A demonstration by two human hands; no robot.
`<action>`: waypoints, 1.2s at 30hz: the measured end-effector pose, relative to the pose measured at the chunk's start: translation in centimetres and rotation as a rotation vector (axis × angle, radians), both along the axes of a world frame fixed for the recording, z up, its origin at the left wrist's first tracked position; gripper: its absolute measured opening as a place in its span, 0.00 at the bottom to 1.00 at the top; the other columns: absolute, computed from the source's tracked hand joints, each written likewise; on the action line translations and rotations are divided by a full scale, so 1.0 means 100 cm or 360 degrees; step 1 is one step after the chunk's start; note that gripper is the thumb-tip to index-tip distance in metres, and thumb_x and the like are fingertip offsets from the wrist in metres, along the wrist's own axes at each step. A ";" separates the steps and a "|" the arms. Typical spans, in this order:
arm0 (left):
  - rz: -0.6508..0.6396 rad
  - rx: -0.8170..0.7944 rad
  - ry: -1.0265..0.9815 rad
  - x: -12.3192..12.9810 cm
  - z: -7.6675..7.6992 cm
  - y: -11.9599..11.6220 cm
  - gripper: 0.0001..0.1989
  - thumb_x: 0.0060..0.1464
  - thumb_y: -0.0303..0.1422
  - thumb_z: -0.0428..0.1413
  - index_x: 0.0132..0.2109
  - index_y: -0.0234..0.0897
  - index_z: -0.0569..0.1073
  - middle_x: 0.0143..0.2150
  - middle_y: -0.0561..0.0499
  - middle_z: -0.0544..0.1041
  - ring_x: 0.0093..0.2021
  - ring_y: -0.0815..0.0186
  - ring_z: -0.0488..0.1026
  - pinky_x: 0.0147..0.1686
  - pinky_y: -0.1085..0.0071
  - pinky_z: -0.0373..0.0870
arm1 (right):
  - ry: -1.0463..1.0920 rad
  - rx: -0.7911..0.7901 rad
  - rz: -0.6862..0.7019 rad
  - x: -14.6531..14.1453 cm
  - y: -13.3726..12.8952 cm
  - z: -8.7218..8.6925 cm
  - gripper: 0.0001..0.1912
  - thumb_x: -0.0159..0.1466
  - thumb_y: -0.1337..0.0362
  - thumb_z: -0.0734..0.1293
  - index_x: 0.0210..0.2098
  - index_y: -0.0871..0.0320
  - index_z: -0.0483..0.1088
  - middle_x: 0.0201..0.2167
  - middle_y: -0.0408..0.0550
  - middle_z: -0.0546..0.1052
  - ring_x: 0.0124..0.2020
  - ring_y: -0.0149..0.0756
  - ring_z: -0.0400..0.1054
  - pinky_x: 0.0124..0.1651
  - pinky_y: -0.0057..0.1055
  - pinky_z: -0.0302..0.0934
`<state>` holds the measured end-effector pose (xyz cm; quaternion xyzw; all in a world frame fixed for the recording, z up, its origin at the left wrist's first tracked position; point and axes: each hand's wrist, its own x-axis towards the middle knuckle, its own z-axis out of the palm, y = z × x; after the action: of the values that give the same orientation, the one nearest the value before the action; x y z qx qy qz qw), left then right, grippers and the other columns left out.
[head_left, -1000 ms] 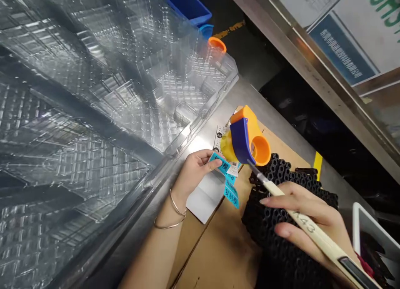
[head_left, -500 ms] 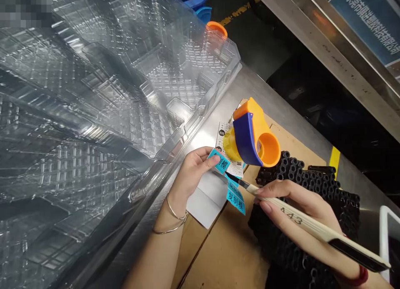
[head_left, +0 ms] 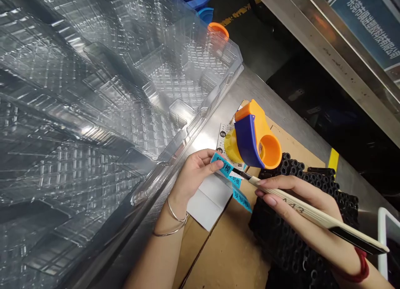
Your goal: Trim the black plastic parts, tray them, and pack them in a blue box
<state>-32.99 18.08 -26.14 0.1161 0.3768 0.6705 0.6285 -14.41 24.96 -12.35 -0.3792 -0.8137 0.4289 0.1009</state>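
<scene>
Clear plastic trays (head_left: pixel 134 93), nested, nothing inside, left. Left hand (head_left: pixel 200 168) pinches blue label strip (head_left: pixel 222 165) beside yellow tape roll (head_left: pixel 231 145) in orange-blue dispenser (head_left: pixel 250 141). Right hand (head_left: pixel 296 205) grips beige tool (head_left: pixel 300 208), tip at strip. Black parts (head_left: pixel 290 222) piled beneath.

Glossy clear plastic trays (head_left: pixel 121 101), tweezers (head_left: pixel 300 212) apparently matt

A shiny grey metal table (head_left: pixel 250 78) slants down to the right with a short yellow stripe (head_left: pixel 333 160) on it, a dark grey floor (head_left: pixel 250 43) with a worn yellow line (head_left: pixel 239 14) lies past its far edge, and a long metal rail (head_left: pixel 343 51) crosses the far right.
</scene>
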 end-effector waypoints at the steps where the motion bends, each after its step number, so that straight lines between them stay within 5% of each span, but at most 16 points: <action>1: -0.0019 0.0016 0.0004 0.000 0.000 -0.001 0.17 0.42 0.38 0.72 0.36 0.35 0.78 0.29 0.54 0.79 0.31 0.70 0.75 0.35 0.76 0.72 | -0.0002 0.0011 -0.0003 0.000 0.000 0.001 0.07 0.66 0.64 0.71 0.44 0.47 0.77 0.37 0.38 0.83 0.36 0.30 0.79 0.35 0.15 0.73; 7: -0.0166 0.0068 0.0062 -0.002 0.004 -0.004 0.24 0.41 0.33 0.73 0.44 0.38 0.73 0.30 0.55 0.81 0.31 0.68 0.77 0.36 0.74 0.72 | -0.0068 0.0043 0.0026 -0.004 0.001 0.005 0.06 0.66 0.62 0.71 0.42 0.49 0.79 0.36 0.42 0.83 0.35 0.34 0.79 0.35 0.21 0.74; 36: -0.0339 0.0056 0.0187 -0.002 0.007 -0.002 0.23 0.41 0.32 0.72 0.45 0.37 0.74 0.31 0.54 0.79 0.32 0.70 0.75 0.36 0.73 0.68 | -0.0160 0.0108 0.0200 -0.003 0.009 0.016 0.10 0.67 0.63 0.70 0.45 0.43 0.79 0.41 0.39 0.82 0.40 0.35 0.79 0.40 0.23 0.76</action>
<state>-33.15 17.84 -25.40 0.2056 0.3867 0.5983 0.6709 -14.70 25.88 -10.77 -0.3447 -0.8540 0.3869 0.0457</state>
